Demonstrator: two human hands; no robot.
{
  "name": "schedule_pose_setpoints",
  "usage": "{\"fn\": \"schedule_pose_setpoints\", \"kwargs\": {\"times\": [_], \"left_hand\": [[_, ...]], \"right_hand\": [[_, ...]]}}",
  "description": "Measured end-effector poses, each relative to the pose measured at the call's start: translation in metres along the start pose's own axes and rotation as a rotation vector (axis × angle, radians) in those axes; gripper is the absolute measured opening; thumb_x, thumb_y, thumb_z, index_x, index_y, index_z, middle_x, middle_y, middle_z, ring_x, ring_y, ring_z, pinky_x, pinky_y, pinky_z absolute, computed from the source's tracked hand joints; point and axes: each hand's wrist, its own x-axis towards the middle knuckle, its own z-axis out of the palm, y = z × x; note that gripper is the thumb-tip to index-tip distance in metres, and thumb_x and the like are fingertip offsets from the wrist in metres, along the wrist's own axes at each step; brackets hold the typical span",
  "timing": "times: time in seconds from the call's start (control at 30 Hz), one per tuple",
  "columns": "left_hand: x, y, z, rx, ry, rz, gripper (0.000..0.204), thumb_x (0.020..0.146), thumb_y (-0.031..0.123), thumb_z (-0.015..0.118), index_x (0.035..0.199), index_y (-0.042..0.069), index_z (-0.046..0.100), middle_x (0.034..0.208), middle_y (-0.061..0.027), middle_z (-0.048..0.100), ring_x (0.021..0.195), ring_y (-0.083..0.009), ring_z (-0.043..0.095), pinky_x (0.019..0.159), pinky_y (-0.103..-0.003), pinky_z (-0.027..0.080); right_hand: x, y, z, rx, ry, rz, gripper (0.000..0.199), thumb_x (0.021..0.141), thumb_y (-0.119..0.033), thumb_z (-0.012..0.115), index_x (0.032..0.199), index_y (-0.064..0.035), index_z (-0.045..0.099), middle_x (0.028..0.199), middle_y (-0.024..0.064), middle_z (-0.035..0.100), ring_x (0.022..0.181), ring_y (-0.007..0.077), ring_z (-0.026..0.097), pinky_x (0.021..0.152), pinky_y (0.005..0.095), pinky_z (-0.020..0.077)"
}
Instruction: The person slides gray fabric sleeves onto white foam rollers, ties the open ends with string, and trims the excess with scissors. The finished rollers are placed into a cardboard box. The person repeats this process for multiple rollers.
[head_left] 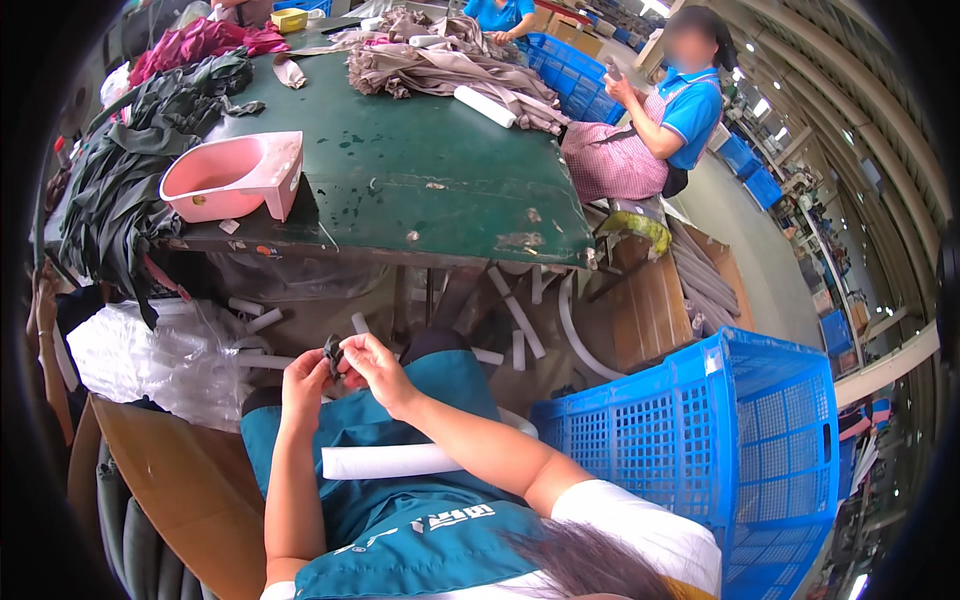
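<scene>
Workshop floor, green table point(420, 170) far ahead with a pink basin point(235, 177) at its left edge. Near, over the lap: left hand point(305, 380) and right hand point(378, 368) close together, both pinching a small dark piece point(334, 354) between them. White tube point(390, 461) lies across the lap below. Blue crate point(740, 440) at right.
</scene>
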Motion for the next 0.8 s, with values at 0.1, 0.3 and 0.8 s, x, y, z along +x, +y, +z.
{"fn": "schedule_pose_setpoints", "kwargs": {"times": [0.1, 0.3, 0.8], "left_hand": [[-0.003, -0.005, -0.003, 0.154, -0.067, 0.065, 0.015, 0.091, 0.003, 0.059, 0.101, -0.003, 0.067, 0.085, -0.0006, 0.066, 0.076, -0.0057, 0.055, 0.068, -0.022, 0.046], [-0.003, -0.008, 0.002, 0.555, 0.049, 0.173, 0.012, 0.09, 0.003, 0.06, 0.096, -0.005, 0.066, 0.083, -0.003, 0.066, 0.069, -0.0083, 0.057, 0.063, -0.023, 0.046], [-0.012, -0.011, 0.012, 0.949, 0.201, 0.32, 0.019, 0.074, 0.009, 0.068, 0.078, -0.001, 0.052, 0.066, -0.0178, 0.057, 0.062, -0.0332, 0.058, 0.06, -0.039, 0.047]], "right_hand": [[0.008, 0.013, -0.009, -0.272, 0.003, -0.065, 0.016, 0.093, -0.009, 0.062, 0.106, -0.0047, 0.054, 0.089, 0.001, 0.06, 0.078, 0.0063, 0.055, 0.07, 0.0209, 0.0471], [0.005, 0.024, -0.01, -0.402, 0.054, -0.116, 0.021, 0.088, -0.005, 0.067, 0.103, -0.0028, 0.054, 0.09, 0.0042, 0.061, 0.082, 0.0101, 0.059, 0.076, 0.0251, 0.0509], [0.019, 0.019, -0.015, -0.934, 0.07, -0.025, 0.013, 0.081, -0.009, 0.066, 0.088, -0.0006, 0.061, 0.079, 0.0107, 0.067, 0.073, 0.0201, 0.064, 0.065, 0.0343, 0.0498]]}}
